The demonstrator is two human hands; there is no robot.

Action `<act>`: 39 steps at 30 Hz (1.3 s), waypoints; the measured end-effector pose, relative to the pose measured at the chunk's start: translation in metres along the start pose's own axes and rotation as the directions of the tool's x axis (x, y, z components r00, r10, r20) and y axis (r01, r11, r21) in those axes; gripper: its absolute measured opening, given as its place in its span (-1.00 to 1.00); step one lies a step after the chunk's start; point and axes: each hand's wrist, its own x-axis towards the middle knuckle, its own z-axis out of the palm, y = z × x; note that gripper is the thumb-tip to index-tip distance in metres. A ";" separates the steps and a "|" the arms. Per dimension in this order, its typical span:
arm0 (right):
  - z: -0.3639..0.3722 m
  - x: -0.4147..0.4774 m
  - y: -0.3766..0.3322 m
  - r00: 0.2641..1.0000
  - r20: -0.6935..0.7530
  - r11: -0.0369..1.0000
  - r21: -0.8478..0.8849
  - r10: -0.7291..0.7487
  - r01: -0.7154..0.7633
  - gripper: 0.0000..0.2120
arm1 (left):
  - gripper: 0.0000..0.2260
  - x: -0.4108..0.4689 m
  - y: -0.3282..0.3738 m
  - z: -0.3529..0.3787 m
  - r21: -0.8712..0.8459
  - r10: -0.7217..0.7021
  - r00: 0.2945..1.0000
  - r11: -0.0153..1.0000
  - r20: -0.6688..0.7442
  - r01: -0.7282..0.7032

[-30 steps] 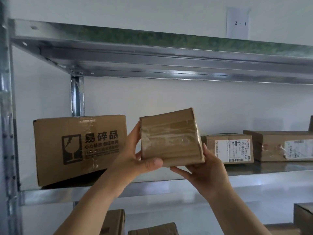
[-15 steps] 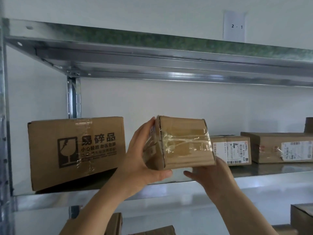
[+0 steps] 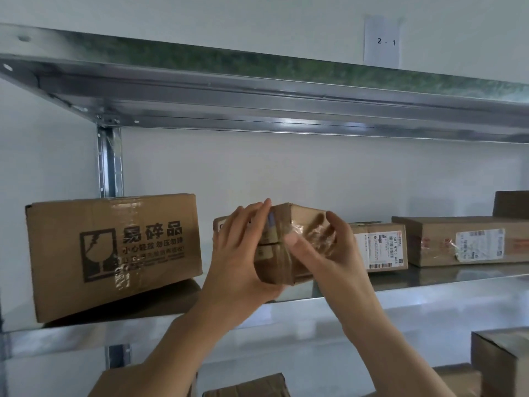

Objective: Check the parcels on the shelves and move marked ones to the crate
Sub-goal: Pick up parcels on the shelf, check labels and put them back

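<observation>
My two hands hold a small cardboard parcel [image 3: 272, 267] at the front of a metal shelf [image 3: 429, 305].

The parcel is a squat brown box with blunt corners, banded in glossy, wrinkled clear tape. My left hand [image 3: 237, 253] cups its left face with fingers straight up along the side. My right hand [image 3: 335, 253] curls around the right end, thumb pressed on the near corner. I cannot tell whether its underside touches the shelf. Just to the left stands a large matte carton printed with a broken-glass mark [image 3: 111, 253], tilted and overhanging the shelf lip. Close on the right sits a small box with a white label [image 3: 380, 247], then a flat labelled box [image 3: 463, 242]. The galvanised upper shelf [image 3: 257, 90] leaves open air well above the parcels.
</observation>
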 end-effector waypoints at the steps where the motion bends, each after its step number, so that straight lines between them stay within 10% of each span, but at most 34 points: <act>1: 0.002 0.001 0.003 1.000 0.001 1.000 -0.025 0.006 -0.006 0.05 | 0.07 0.001 0.003 0.002 0.027 0.003 1.000 1.000 -0.006 -0.002; 3: 0.004 0.004 0.008 0.999 -0.012 0.998 0.017 0.053 -0.053 0.29 | 0.07 0.002 0.006 0.003 0.076 0.036 0.999 0.997 -0.017 -0.035; 8: -0.007 0.009 0.015 0.992 -0.033 0.945 0.310 0.121 -0.105 -0.15 | 0.05 -0.002 0.006 -0.011 0.053 0.057 0.998 0.997 -0.030 -0.055; 12: -0.017 0.013 0.024 0.988 -0.012 0.901 0.414 0.151 -0.133 -0.35 | -0.08 -0.011 -0.011 -0.024 -0.106 -0.165 0.962 0.984 -0.217 0.145; 17: -0.018 0.016 0.032 0.992 -0.023 0.895 0.434 0.127 -0.105 -0.48 | -0.24 -0.016 -0.023 -0.028 -0.289 -0.439 0.892 0.873 -0.112 0.393; 20: -0.015 0.018 0.038 0.993 -0.008 0.885 0.455 0.116 -0.099 -0.51 | -0.69 -0.016 -0.024 -0.025 -0.404 -0.485 0.872 0.812 -0.066 0.421; 39: -0.002 0.071 0.108 0.986 -0.017 0.982 0.085 0.169 -0.167 -0.46 | -0.77 0.001 -0.064 0.029 -0.352 -0.617 0.778 0.759 -0.120 0.548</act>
